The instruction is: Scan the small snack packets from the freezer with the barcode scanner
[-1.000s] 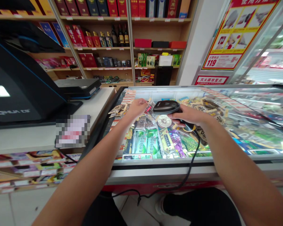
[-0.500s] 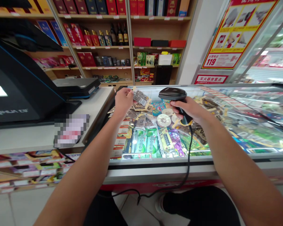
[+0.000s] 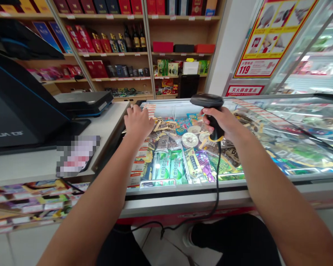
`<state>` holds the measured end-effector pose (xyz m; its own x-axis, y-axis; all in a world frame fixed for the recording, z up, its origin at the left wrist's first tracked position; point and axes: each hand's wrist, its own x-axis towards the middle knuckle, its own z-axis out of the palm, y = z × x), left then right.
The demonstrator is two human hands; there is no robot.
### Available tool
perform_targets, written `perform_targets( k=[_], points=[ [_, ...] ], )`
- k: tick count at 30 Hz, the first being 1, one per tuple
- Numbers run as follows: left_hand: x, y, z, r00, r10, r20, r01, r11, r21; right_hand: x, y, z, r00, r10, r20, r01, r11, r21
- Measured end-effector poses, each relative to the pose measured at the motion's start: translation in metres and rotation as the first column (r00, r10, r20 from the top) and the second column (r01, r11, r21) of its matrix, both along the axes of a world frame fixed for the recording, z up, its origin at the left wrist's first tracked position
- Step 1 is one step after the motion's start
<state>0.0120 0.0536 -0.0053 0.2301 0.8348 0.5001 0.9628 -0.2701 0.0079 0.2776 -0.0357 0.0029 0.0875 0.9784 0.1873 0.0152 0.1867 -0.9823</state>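
My right hand (image 3: 220, 123) is wrapped round the handle of a black barcode scanner (image 3: 215, 123), held upright above the freezer's goods with its head pointing left. A cord (image 3: 218, 170) runs down from the handle over the freezer's front edge. My left hand (image 3: 138, 123) is at the freezer's left rim, palm down, fingers apart, with no packet showing in it; its fingertips are partly hidden. Just right of it lie ice cream packets with brown-and-cream wrappers (image 3: 170, 127). Nearer the front are green-and-white packets (image 3: 162, 166) and a round white tub (image 3: 190, 140).
A chest freezer (image 3: 183, 190) with a glass top spans the front. Left of it, a counter (image 3: 105, 129) bears a register (image 3: 22, 99), a flat scale (image 3: 84, 101) and a blurred-out item (image 3: 77, 157). Shelves (image 3: 113, 54) with boxes and bottles stand behind.
My left hand has let go of a clear ice cream packet and moved slightly left, its fingers now spread. The right hand keeps the scanner, slightly higher in view. The view has shifted a little.
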Motion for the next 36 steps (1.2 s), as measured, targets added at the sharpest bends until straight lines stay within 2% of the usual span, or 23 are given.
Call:
perform_targets(
  k=[2,4,6,9,11,16,20,21,23,25,27,30,32,36],
  points=[
    [0.019,-0.011,-0.011,0.99,-0.133,-0.039,0.134,0.99,0.032,0.001,0.0,0.002,0.997,0.01,-0.08,-0.007,0.999,0.042],
    [0.043,-0.026,-0.025,0.946,-0.32,-0.058,0.319,0.947,-0.03,0.003,0.0,0.004,0.989,-0.009,-0.148,0.019,0.998,0.067],
    [0.067,-0.042,-0.04,0.86,-0.51,-0.027,0.5,0.852,-0.154,0.004,0.001,0.005,0.98,-0.058,-0.192,0.072,0.995,0.066],
    [0.091,-0.061,-0.058,0.681,-0.732,-0.014,0.698,0.654,-0.291,0.005,0.003,0.005,0.969,-0.119,-0.217,0.132,0.99,0.05],
    [0.096,-0.064,-0.062,0.604,-0.796,-0.042,0.743,0.581,-0.333,0.005,0.004,0.005,0.968,-0.125,-0.219,0.138,0.99,0.042],
    [0.081,-0.05,-0.052,0.564,-0.825,-0.033,0.776,0.543,-0.321,0.0,0.002,0.005,0.978,-0.098,-0.185,0.107,0.994,0.038],
    [0.059,-0.033,-0.034,0.496,-0.869,0.001,0.78,0.444,-0.441,0.002,-0.005,0.004,0.998,0.052,-0.044,-0.053,0.998,-0.034],
    [0.052,-0.029,-0.029,0.504,-0.864,0.001,0.773,0.451,-0.447,0.005,-0.007,0.004,0.992,0.124,0.023,-0.122,0.99,-0.07],
    [0.039,-0.023,-0.019,0.566,-0.824,-0.025,0.737,0.52,-0.433,0.01,-0.011,0.005,0.934,0.31,0.178,-0.281,0.945,-0.167],
    [0.027,-0.018,-0.009,0.644,-0.763,-0.054,0.678,0.602,-0.423,0.014,-0.013,0.005,0.807,0.491,0.328,-0.408,0.865,-0.29],
    [0.016,-0.014,-0.002,0.705,-0.704,-0.087,0.613,0.667,-0.424,0.017,-0.012,0.005,0.685,0.574,0.449,-0.431,0.816,-0.386],
    [0.007,-0.01,0.003,0.747,-0.652,-0.131,0.555,0.719,-0.419,0.02,-0.007,0.0,0.618,0.527,0.583,-0.346,0.848,-0.4],
    [0.005,-0.009,0.003,0.752,-0.643,-0.146,0.547,0.731,-0.407,0.021,-0.003,-0.004,0.607,0.488,0.628,-0.305,0.872,-0.383],
    [0.007,-0.009,0.002,0.745,-0.647,-0.162,0.554,0.735,-0.39,0.02,-0.004,-0.006,0.617,0.479,0.625,-0.313,0.878,-0.363]
  ],
)
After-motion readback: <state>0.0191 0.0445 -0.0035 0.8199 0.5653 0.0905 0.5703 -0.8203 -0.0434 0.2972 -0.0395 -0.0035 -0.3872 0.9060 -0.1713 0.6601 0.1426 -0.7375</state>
